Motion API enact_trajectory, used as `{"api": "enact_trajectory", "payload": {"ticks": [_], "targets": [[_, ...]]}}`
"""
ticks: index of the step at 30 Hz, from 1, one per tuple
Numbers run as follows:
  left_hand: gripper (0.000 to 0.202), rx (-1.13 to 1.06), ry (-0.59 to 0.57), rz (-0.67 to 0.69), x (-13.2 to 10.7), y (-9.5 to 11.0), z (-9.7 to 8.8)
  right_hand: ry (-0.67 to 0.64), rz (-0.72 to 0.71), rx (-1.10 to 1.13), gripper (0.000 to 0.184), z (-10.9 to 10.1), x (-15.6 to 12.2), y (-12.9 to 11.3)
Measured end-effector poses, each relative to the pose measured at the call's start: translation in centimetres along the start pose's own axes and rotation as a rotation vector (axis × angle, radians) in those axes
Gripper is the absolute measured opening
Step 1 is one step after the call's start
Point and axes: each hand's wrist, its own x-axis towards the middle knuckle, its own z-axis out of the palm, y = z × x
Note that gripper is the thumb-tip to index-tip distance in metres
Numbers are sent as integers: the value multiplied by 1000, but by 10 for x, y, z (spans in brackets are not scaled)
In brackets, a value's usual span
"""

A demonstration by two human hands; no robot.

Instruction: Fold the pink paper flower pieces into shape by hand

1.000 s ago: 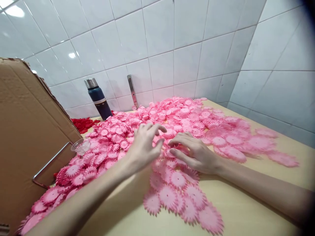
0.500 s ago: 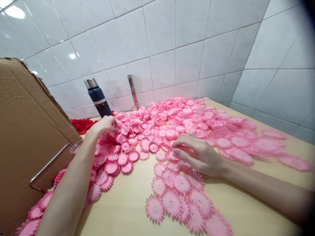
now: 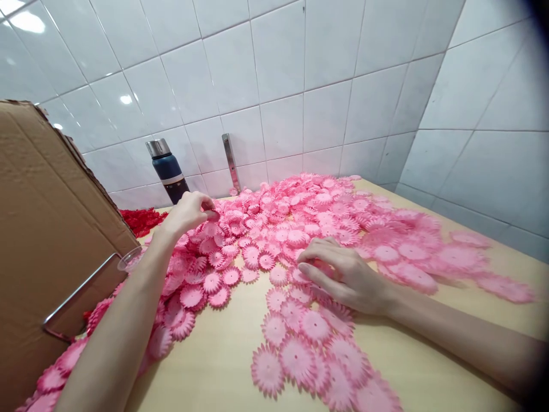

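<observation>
Pink, saw-edged flower discs with small centre holes lie in a wide heap (image 3: 257,229) on the pale table (image 3: 206,355). My left hand (image 3: 191,213) is over the left side of the heap, fingers bent and pinched together; what they hold, if anything, is hidden. My right hand (image 3: 343,272) rests palm down on discs at the middle right, thumb apart from loosely curved fingers, holding nothing that I can see. A trail of flatter, overlapping discs (image 3: 298,356) runs from under it toward the table's front edge.
A cardboard box (image 3: 55,229) with a bent metal rod (image 3: 81,289) stands at the left. Behind my left hand are a blue bottle (image 3: 167,169) and red pieces (image 3: 141,221). A metal strip (image 3: 230,163) leans on the tiled wall (image 3: 283,68). Clear plastic (image 3: 128,260) shows beside the box.
My left hand has moved a little right and up over the heap. My right hand has stayed nearly in place. The view has shifted slightly.
</observation>
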Motion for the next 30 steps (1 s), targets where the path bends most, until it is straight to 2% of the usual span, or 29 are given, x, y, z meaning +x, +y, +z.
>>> {"api": "enact_trajectory", "payload": {"ticks": [2, 6, 8, 15, 19, 23, 25, 27, 30], "targets": [[22, -128, -33, 63, -3, 13, 1, 9, 0, -3, 11, 0, 0, -1], [25, -462, -214, 253, -12, 43, 6, 27, -10, -25, 11, 0, 1, 0], [22, -585, -276, 307, -19, 57, 11, 48, -16, -57, 11, 0, 1, 1], [18, -742, -451, 427, -34, 95, 33, 146, -56, -144, 10, 2, 1, 6], [17, -818, -493, 409, -31, 98, 35, 141, -59, -123, 8, 2, 1, 8], [13, -831, -701, 371, -37, 94, 40, 40, -89, -69, 13, 0, 1, 5], [10, -904, -749, 341, -43, 92, 49, 0, -127, -48, 15, -1, 1, 4], [10, -1058, -741, 260, -49, 91, 60, 3, -113, -45, 14, -1, 1, 4], [17, -1267, -601, 101, -57, 92, 76, 70, 13, -71, 14, -1, 1, 7]]}}
